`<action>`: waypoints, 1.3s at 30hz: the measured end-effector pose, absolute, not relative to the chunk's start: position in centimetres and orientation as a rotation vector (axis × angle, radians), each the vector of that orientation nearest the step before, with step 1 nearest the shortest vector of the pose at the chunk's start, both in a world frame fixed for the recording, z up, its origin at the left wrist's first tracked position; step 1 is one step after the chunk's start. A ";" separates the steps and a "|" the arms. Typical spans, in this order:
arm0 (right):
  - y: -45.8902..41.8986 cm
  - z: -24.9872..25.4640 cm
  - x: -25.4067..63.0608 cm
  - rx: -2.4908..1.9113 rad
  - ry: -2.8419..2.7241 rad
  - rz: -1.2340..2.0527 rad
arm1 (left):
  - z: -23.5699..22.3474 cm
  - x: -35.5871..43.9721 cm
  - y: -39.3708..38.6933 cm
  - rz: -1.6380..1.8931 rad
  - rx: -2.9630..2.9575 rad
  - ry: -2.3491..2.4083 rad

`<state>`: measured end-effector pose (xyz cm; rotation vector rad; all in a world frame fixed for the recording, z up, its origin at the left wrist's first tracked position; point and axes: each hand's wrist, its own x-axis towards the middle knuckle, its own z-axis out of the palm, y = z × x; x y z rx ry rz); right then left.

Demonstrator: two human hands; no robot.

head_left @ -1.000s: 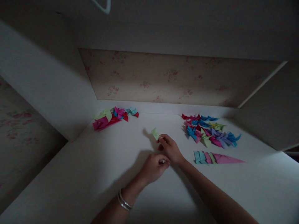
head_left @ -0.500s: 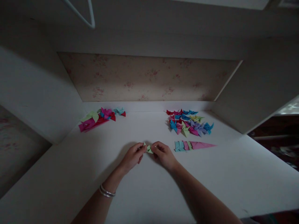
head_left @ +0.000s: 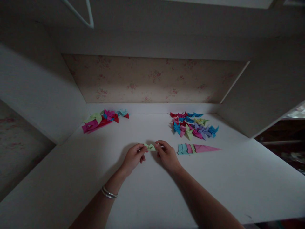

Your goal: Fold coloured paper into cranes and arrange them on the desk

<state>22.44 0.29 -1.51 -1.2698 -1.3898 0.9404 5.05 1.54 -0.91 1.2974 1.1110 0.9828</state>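
Between my two hands is a small light-green folded paper piece [head_left: 150, 147], held a little above the white table [head_left: 147, 190]. My left hand [head_left: 134, 157] pinches its left end between thumb and finger, with silver bangles on the wrist. My right hand [head_left: 168, 156] pinches the right end. The tips of the piece are partly hidden by my fingers. Just right of my right hand lies a row of overlapping folded papers [head_left: 186, 149] in light blue, pink and green, beside a long pink pointed folded paper [head_left: 206, 148].
At the back right sits a pile of colourful origami pieces [head_left: 190, 127]. Another pile of folded papers [head_left: 102, 121] lies at the back left. White panels [head_left: 252, 95] close in the sides, and a floral-papered wall [head_left: 154, 79] stands behind. A white hanger-like wire [head_left: 82, 19] hangs at upper left.
My hands have drawn slightly apart and the green paper piece now lies stretched level between them, more of it showing. My right hand has risen a little.
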 end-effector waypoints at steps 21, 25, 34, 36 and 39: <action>0.3 -1.4 22.5 -1.262 -1.381 1.020 | -1.2 5.1 1.7 1.010 1.324 1.104; 0.1 -0.9 22.4 -1.280 -1.390 1.004 | -1.3 5.1 1.7 1.003 1.337 1.112; 0.2 -1.2 22.4 -1.235 -1.363 1.028 | -2.0 5.1 1.7 1.020 1.380 1.127; 0.2 -1.3 22.4 -1.250 -1.362 1.027 | -2.0 5.1 1.7 1.029 1.369 1.120; 0.2 -1.2 22.4 -1.265 -1.385 1.017 | -2.0 5.1 1.8 1.037 1.347 1.110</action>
